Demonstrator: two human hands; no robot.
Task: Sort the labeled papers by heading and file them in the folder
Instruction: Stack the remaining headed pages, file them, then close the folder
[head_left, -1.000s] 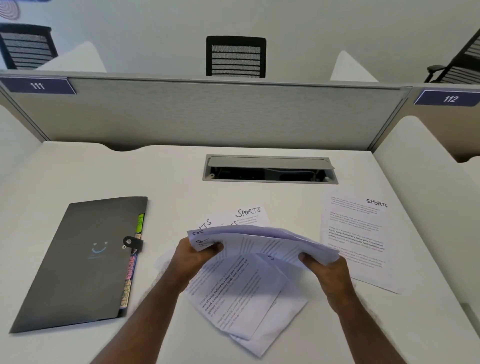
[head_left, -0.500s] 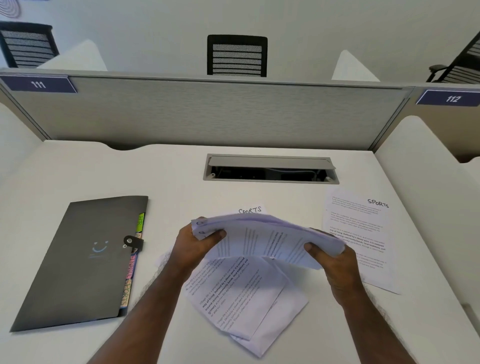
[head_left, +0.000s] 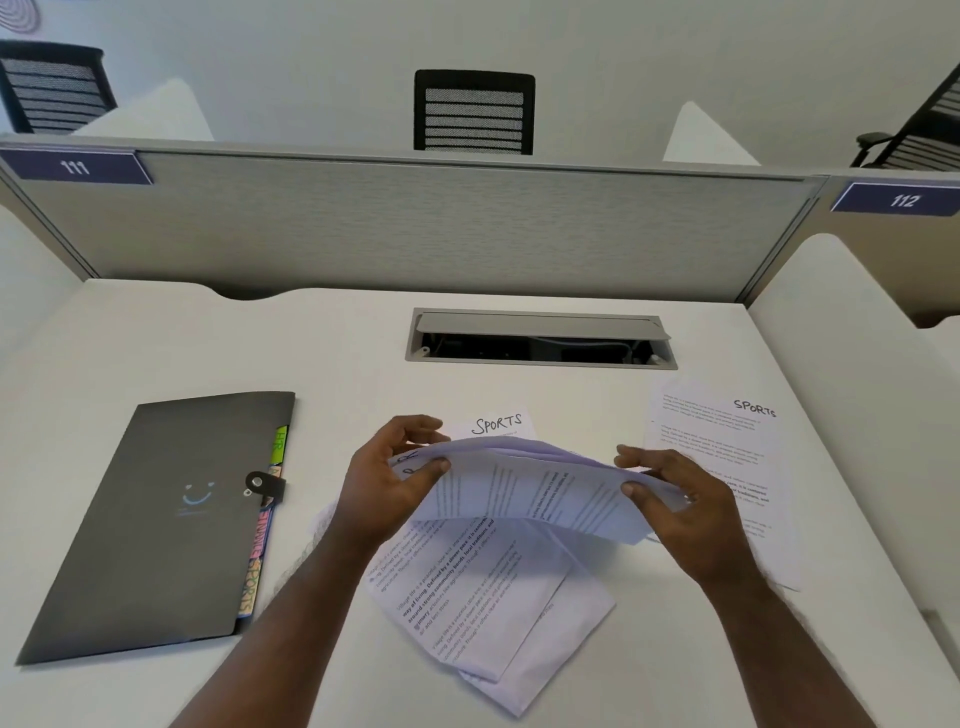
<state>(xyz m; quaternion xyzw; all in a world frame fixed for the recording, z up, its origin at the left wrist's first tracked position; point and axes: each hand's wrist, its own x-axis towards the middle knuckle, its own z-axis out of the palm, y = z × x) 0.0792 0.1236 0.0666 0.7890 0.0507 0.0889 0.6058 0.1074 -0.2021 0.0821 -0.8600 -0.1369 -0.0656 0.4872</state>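
1. Head view, the grip: the left hand (head_left: 387, 486) pinches one end of a small stack of papers (head_left: 540, 493), thumb on the near face and fingers behind; the right hand (head_left: 685, 506) pinches the other end. The stack sags a little above the desk (head_left: 182, 338).
2. Head view, doing it well: I judge the step is reading headings. Fan the top corner with the left thumb so each label shows, and keep the right pinch firm so no sheet slips.
3. Head view, edges and room: loose sheets (head_left: 483, 597) lie directly beneath, a SPORTS sheet (head_left: 727, 467) to the right, the closed folder (head_left: 156, 525) well apart on the left. Bare desk lies between folder and papers; the open cable tray (head_left: 540, 340) sits beyond.
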